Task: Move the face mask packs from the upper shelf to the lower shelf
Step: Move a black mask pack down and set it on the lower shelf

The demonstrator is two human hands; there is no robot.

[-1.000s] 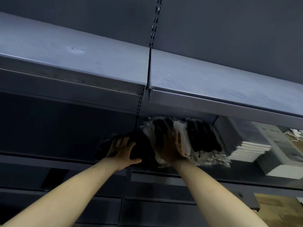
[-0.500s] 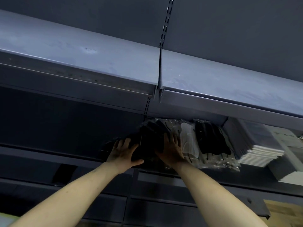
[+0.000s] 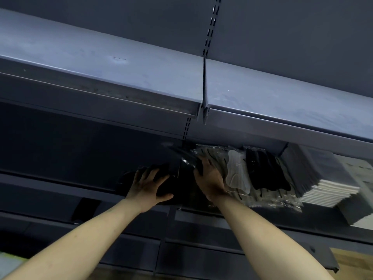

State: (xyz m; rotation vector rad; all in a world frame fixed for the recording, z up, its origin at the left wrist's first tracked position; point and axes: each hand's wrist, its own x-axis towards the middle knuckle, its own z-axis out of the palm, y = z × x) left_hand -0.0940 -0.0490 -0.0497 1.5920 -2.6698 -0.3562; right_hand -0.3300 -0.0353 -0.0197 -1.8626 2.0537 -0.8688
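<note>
Clear plastic packs of black and white face masks (image 3: 248,174) stand in a row on the lower shelf (image 3: 222,216), under the bare grey upper shelf (image 3: 125,77). My right hand (image 3: 210,178) lies flat against the left end of that row, fingers up on a black mask pack (image 3: 187,164). My left hand (image 3: 147,186) spreads its fingers over a dark mask pack (image 3: 161,178) that lies just left of the shelf upright. The dim light hides how the dark packs are stacked.
A stack of white-edged flat boxes (image 3: 327,190) stands right of the mask packs on the same shelf. A slotted upright (image 3: 210,33) divides the shelving bays. Darker shelves run below, and a wooden floor (image 3: 351,261) shows at the lower right.
My right hand has slid left along the mask packs, tipping a black pack toward the left. My left hand has stayed on the dark pack. The view has shifted slightly.
</note>
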